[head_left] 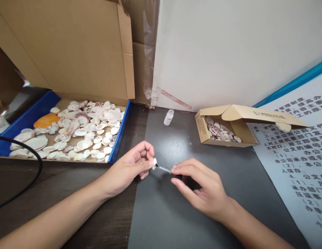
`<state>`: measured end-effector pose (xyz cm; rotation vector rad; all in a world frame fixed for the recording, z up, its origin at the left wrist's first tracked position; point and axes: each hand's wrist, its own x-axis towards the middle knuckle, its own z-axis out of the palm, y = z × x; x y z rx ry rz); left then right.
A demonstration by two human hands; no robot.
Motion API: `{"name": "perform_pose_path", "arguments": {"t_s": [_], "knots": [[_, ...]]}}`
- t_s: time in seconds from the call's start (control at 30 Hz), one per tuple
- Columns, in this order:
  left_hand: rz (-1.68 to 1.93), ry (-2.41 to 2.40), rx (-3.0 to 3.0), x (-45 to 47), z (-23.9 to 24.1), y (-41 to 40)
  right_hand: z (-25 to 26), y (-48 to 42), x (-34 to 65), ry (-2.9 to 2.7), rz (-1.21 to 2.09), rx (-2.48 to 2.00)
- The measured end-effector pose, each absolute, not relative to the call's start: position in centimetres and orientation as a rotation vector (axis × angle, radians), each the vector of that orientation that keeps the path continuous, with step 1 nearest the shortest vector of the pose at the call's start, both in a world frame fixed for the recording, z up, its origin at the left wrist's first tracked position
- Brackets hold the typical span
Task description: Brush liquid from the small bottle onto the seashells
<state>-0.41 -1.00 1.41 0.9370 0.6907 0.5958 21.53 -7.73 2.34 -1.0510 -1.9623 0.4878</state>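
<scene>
Between thumb and fingertips my left hand (135,160) pinches a small white shell (154,163). My right hand (199,185) is closed on the dark cap end of an applicator brush (163,168). The brush's thin clear stem points left, and its dark tip meets the shell. Most of the cap is hidden by my fingers. Beyond both hands a small clear glass bottle (168,118) stands uncapped on the dark grey mat (161,214), with whitish contents or a label that I cannot tell apart.
At left, a blue-edged cardboard box (120,133) holds many shells (84,129) and one orange shell (46,120). A smaller open carton (228,142) with shells stands at right, beside a printed sheet (293,166). A black cable (38,166) curves in at far left.
</scene>
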Motion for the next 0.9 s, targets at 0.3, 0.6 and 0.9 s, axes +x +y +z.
{"name": "perform_pose_path", "arguments": {"t_s": [0.3, 0.6, 0.9], "knots": [[0.584, 0.709, 0.946, -0.43, 1.44, -0.96, 2.42, -7.85, 21.68, -1.953, 0.471, -1.1], [0.606, 0.693, 0.915, -0.32, 1.82, -0.97, 2.13, -7.91, 21.92, -1.91, 0.467, -1.209], [0.581, 0.748, 0.977, -0.59, 1.58, -0.9, 2.12, -7.78, 21.8, -1.881, 0.546, -1.075]]}}
